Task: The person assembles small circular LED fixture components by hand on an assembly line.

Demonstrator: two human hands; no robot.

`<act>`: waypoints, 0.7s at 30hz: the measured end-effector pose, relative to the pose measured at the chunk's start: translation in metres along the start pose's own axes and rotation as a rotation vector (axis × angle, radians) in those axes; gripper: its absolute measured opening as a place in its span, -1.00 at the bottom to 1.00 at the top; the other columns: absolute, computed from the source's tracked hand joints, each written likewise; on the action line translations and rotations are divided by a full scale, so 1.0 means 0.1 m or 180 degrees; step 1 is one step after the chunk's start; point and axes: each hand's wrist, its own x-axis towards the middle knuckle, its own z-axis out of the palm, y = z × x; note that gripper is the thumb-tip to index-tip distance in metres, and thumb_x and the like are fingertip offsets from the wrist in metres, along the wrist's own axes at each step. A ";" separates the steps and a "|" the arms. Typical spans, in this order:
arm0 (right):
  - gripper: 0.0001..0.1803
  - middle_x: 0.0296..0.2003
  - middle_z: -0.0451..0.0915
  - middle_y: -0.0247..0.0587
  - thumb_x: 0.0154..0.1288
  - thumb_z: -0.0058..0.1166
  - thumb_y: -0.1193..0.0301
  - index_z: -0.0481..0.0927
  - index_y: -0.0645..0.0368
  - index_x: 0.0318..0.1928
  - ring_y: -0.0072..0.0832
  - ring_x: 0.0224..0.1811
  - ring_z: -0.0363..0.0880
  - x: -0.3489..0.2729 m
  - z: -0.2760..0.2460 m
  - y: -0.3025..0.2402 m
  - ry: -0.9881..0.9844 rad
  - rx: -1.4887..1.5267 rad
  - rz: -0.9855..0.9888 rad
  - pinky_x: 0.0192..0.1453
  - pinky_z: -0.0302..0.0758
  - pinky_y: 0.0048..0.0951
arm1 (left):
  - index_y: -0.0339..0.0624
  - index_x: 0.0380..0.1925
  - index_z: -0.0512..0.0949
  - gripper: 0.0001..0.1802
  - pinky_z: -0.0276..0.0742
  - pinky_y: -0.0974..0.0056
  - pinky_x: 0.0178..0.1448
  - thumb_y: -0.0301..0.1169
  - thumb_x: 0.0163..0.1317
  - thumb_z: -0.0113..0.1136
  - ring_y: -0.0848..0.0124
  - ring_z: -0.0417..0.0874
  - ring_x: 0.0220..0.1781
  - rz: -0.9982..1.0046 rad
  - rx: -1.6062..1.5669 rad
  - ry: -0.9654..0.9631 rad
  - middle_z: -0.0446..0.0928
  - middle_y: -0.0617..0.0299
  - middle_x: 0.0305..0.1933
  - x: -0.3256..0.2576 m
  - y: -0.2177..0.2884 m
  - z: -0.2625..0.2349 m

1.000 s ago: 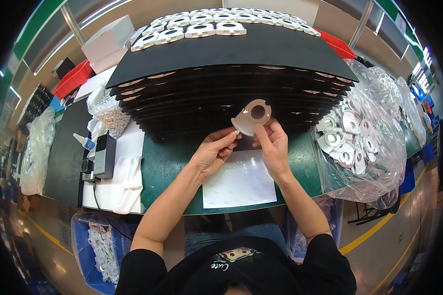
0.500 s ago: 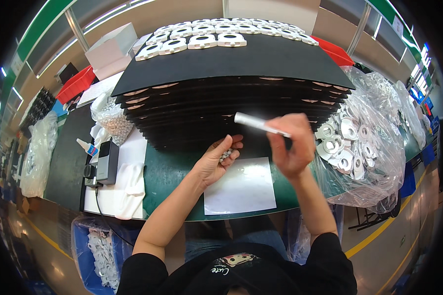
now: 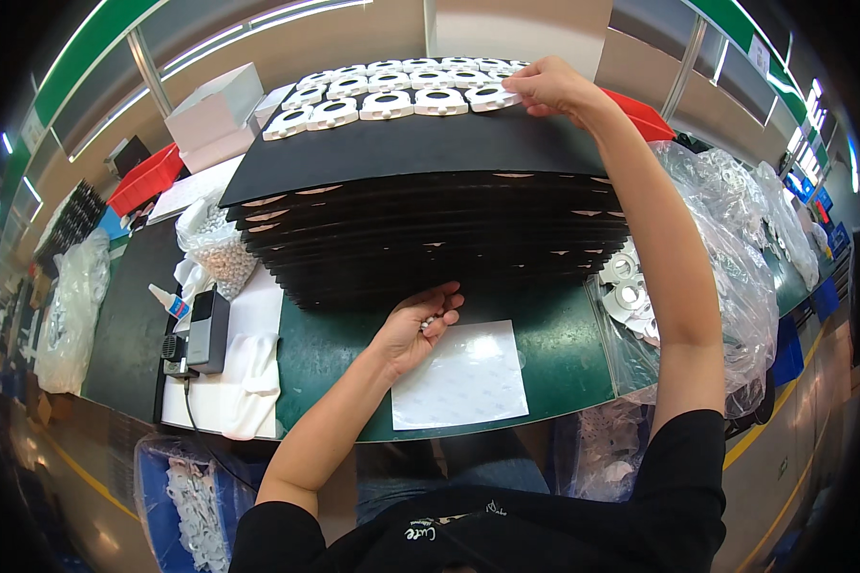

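My left hand (image 3: 413, 332) is half curled, palm up, above the green table in front of the stack of black boards. Several small whitish beads (image 3: 428, 324) lie in its fingers. My right hand (image 3: 556, 90) reaches up to the top board (image 3: 382, 153) and pinches the right edge of a white plastic ring part (image 3: 487, 106). That part sits at the right end of the front row, beside another white ring part (image 3: 440, 108). Several more like it stand in rows behind, partly hidden by my right hand.
A white sheet (image 3: 459, 382) lies on the green table (image 3: 325, 372). At right, a clear plastic bag (image 3: 726, 286) holds loose white ring parts. At left stand a bag of beads (image 3: 225, 258), a glue bottle (image 3: 170, 302) and a grey box-shaped device (image 3: 208, 329). Red bins flank the stack.
My right hand has moved from above the table up to the top board, carrying the white part to the front row's right end. My left hand has shifted slightly left and down.
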 end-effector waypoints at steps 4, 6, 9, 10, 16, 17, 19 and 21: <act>-0.60 -0.31 0.59 -0.20 0.20 0.13 0.17 0.59 0.24 -0.11 -0.57 -0.33 0.50 -0.09 -0.02 -0.01 0.0145 0.0115 -0.0040 -0.21 0.49 -0.58 | -0.35 -0.01 0.37 -0.70 0.15 0.58 -0.63 -0.38 0.37 -0.09 0.57 0.31 -0.54 -0.0151 -0.0052 -0.0295 0.40 0.22 -0.38 0.00 -0.01 -0.01; -0.61 -0.30 0.60 -0.21 0.21 0.12 0.18 0.59 0.24 -0.10 -0.56 -0.30 0.51 -0.20 -0.19 0.02 0.0298 -0.0123 -0.0443 -0.18 0.48 -0.57 | -0.27 -0.14 0.45 -0.61 0.05 0.57 -0.67 -0.14 0.35 -0.09 0.62 0.22 -0.63 -0.0155 0.0013 -0.0088 0.31 0.32 -0.57 -0.04 0.00 0.04; -0.64 -0.37 0.63 -0.19 0.18 0.12 0.22 0.60 0.25 -0.15 -0.51 -0.38 0.58 -0.41 -0.54 0.33 0.1188 -0.0571 -0.1825 -0.25 0.48 -0.49 | -0.18 -0.38 0.50 -0.49 -0.01 0.55 -0.69 0.06 0.31 -0.16 0.63 0.18 -0.68 -0.0352 -0.0021 -0.0292 0.19 0.38 -0.68 0.00 0.01 -0.04; -0.66 -0.35 0.64 -0.20 0.19 0.10 0.24 0.60 0.25 -0.15 -0.50 -0.38 0.58 -0.55 -0.61 0.38 0.1538 -0.0549 -0.1851 -0.24 0.48 -0.49 | -0.08 -0.66 0.37 -0.41 -0.04 0.54 -0.71 0.14 0.30 -0.24 0.61 0.14 -0.71 -0.0325 0.0034 -0.0302 0.10 0.40 -0.72 -0.01 0.01 -0.03; -0.76 -0.49 0.61 -0.12 0.18 0.10 0.26 0.60 0.18 -0.32 -0.34 -0.42 0.61 -1.54 -0.83 1.25 0.2343 -0.1459 -0.0456 -0.31 0.47 -0.38 | 0.00 -0.72 0.15 -0.46 -0.02 0.51 -0.69 0.06 0.36 -0.29 0.57 0.14 -0.69 -0.0549 -0.0296 -0.0706 0.09 0.37 -0.69 0.02 -0.01 -0.02; -0.78 -0.51 0.60 -0.09 0.16 0.11 0.25 0.59 0.17 -0.38 -0.26 -0.42 0.60 -1.64 -0.72 1.45 0.2019 -0.1796 -0.0090 -0.33 0.47 -0.33 | -0.01 -0.69 0.19 -0.50 -0.01 0.52 -0.67 0.02 0.37 -0.25 0.56 0.15 -0.66 -0.0497 -0.0357 -0.0613 0.10 0.36 -0.67 0.00 0.01 -0.02; -0.75 -0.45 0.58 -0.05 0.14 0.14 0.22 0.56 0.16 -0.41 -0.23 -0.37 0.58 -1.88 -0.40 1.71 0.1270 -0.2535 0.0422 -0.25 0.45 -0.26 | -0.05 -0.62 0.26 -0.57 0.02 0.53 -0.65 -0.07 0.36 -0.18 0.56 0.18 -0.62 -0.0401 -0.0332 -0.0500 0.15 0.35 -0.63 0.00 0.02 -0.01; -0.66 -0.45 0.59 0.01 0.11 0.15 0.12 0.54 0.17 -0.44 -0.08 -0.36 0.57 -2.05 -0.10 1.88 0.0962 -0.2539 0.0626 -0.26 0.44 -0.12 | -0.10 -0.56 0.33 -0.65 0.05 0.53 -0.62 -0.15 0.35 -0.10 0.55 0.21 -0.58 -0.0320 -0.0308 -0.0404 0.20 0.33 -0.58 0.00 0.00 0.04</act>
